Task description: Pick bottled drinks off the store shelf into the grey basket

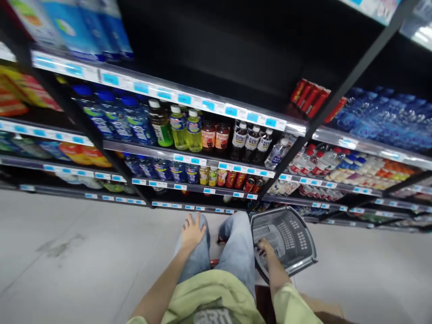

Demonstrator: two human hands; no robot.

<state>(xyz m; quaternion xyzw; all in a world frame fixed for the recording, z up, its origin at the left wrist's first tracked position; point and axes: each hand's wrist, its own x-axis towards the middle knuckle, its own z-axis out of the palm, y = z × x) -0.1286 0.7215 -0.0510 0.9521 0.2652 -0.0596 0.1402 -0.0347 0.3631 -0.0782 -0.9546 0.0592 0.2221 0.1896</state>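
Observation:
My left hand (193, 231) lies on my left knee with its fingers spread, and nothing is in it. On the other side, my right hand (265, 248) is closed at the near left side of a grey plastic shopping basket (305, 225). Its fingers curl over the basket's edge, though blur hides the exact grip. The basket is tilted beside my right leg, and its slotted inside shows no goods. My knees, in light blue jeans (236, 243), are bent towards the lowest shelves.
A shelf rack with price tags (184, 99) stands in front. It bears blue-capped bottles (108, 114), yellow drinks (194, 130), dark bottles (251, 141), red cans (231, 179) and red boxes (308, 96). A cardboard box (322, 306) is behind the basket, on a pale floor (84, 256).

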